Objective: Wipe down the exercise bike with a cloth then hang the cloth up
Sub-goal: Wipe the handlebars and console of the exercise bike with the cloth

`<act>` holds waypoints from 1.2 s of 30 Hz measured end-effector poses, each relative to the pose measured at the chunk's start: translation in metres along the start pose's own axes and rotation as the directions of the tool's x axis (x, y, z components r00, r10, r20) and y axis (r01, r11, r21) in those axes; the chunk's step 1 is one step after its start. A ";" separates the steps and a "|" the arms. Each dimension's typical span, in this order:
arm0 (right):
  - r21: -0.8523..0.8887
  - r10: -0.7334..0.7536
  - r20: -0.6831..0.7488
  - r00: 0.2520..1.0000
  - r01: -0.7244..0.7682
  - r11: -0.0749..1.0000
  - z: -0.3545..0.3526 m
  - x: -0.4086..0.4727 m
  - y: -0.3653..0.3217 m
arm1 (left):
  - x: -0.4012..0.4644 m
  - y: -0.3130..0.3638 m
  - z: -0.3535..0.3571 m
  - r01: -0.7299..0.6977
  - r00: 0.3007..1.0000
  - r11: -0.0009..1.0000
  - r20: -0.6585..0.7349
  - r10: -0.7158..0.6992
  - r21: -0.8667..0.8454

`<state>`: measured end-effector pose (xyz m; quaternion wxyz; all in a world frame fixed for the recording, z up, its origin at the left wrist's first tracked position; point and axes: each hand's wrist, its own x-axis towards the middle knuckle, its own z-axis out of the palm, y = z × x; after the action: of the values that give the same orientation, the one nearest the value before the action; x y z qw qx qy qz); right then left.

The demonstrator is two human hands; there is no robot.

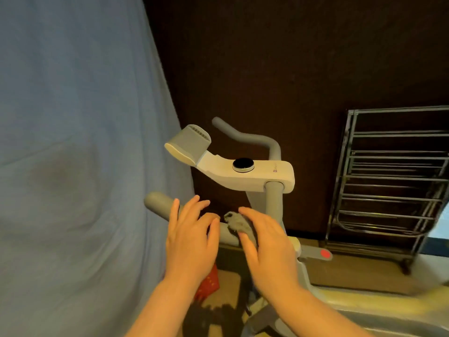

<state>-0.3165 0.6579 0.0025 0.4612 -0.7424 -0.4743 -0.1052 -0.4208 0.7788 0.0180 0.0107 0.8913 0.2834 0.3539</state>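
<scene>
— Where does the one view sit?
— On the person's head, looking forward and down over both forearms.
— How near?
— Close. The left hand (192,235) and right hand (269,249) fill the lower middle, with the exercise bike (245,172) just beyond them.
— And farther off?
— A blue sheet (73,142) hangs left, a metal rack (388,186) stands right. The wide lens bends the edges.

Two bare forearms lead up to the left hand (192,235) and the right hand (267,246). No sleeve covers either arm as far back as the picture's lower edge. The wrists and fingers carry no watch, ring or glove. The fingernails are short and unpainted.
</scene>
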 end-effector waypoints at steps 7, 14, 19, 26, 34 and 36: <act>-0.189 -0.049 -0.012 0.999 0.046 0.981 0.009 0.004 0.004 | 0.006 -0.052 -0.034 -0.044 0.994 0.996 -0.108 0.035 -0.082; -0.209 -0.119 -0.031 0.992 0.110 0.972 0.074 0.026 -0.070 | 0.012 -0.070 -0.041 0.054 0.984 0.933 -0.141 -0.110 -0.355; -0.310 -0.194 0.012 0.981 0.188 0.932 0.059 0.012 -0.052 | 0.009 -0.069 -0.035 0.055 0.979 0.901 -0.154 -0.133 -0.430; -0.208 -0.189 -0.010 0.982 0.183 0.961 0.074 0.033 -0.069 | 0.009 -0.071 -0.031 0.025 0.978 0.898 -0.176 -0.114 -0.439; 0.054 0.024 0.028 0.999 -0.025 0.998 0.088 0.047 -0.106 | 0.009 -0.077 -0.031 -0.039 0.973 0.862 -0.217 -0.083 -0.505; 0.014 -0.073 0.045 0.996 0.072 0.997 0.084 0.044 -0.100 | 0.009 -0.081 -0.033 -0.039 0.975 0.845 -0.204 -0.083 -0.534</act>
<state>-0.3968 0.7632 0.0406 0.4508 -0.7240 -0.5121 -0.1019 -0.4767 0.8458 0.0307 0.2312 0.8051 0.1833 0.5146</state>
